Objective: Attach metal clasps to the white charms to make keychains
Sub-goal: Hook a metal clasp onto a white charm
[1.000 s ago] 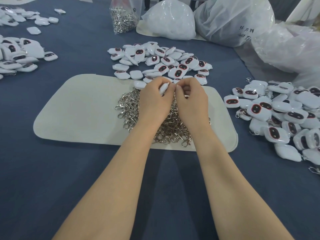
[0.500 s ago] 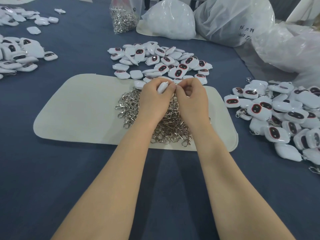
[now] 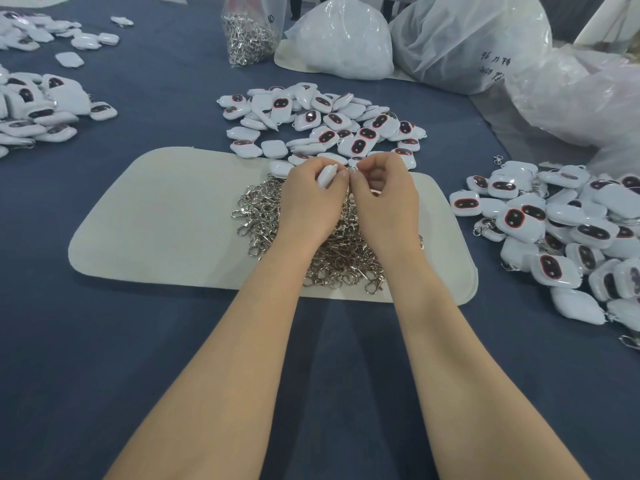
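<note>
The fingers (image 3: 337, 177) of my left hand (image 3: 310, 202) are curled round one white charm (image 3: 325, 175), holding it edge-up so that one end faces the right hand (image 3: 384, 199). The right fingers (image 3: 362, 175) are pinched tight on something small and metallic, which I take to be a clasp (image 3: 353, 169). It barely shows, so I cannot tell whether it is hooked on yet.

Both hands meet fingertip to fingertip just above the heap of loose clasps (image 3: 263, 220). I judge that deliberate, since the next clasp lies right under my wrists. The heap sits on a cream mat (image 3: 156, 220), probably to keep the metal from scattering over the blue table (image 3: 104, 341).

The bare charms (image 3: 322, 123) lie just beyond the mat, within easy reach of the left hand. The right-hand pile (image 3: 554, 233) shows clasps sticking out here and there, so I read it as finished keychains. A clear bag of spare clasps (image 3: 249, 32) stands at the far side, beside big plastic sacks (image 3: 343, 43).
</note>
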The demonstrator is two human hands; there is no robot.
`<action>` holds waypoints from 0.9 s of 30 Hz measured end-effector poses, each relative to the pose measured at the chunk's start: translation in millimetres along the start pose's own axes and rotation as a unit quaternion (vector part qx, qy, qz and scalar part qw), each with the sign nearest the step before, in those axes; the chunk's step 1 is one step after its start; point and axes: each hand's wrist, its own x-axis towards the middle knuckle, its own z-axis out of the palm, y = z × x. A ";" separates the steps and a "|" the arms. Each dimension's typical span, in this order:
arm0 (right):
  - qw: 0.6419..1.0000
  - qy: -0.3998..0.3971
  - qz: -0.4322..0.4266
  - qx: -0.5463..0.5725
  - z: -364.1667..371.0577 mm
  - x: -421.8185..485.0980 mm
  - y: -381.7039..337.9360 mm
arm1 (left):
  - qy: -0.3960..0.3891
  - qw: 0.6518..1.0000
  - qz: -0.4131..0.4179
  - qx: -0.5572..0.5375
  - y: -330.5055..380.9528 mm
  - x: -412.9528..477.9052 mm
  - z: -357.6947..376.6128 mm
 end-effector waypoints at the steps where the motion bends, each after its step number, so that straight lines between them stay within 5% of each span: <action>1: 1.000 -0.002 -0.004 -0.006 0.2 -0.1 0.0 | 0.005 1.000 0.001 -0.002 0.1 0.1 -0.2; 27: 1.000 -0.020 -0.014 -0.012 0.8 1.1 5.5 | 0.031 0.988 0.095 0.115 -3.0 -1.5 0.4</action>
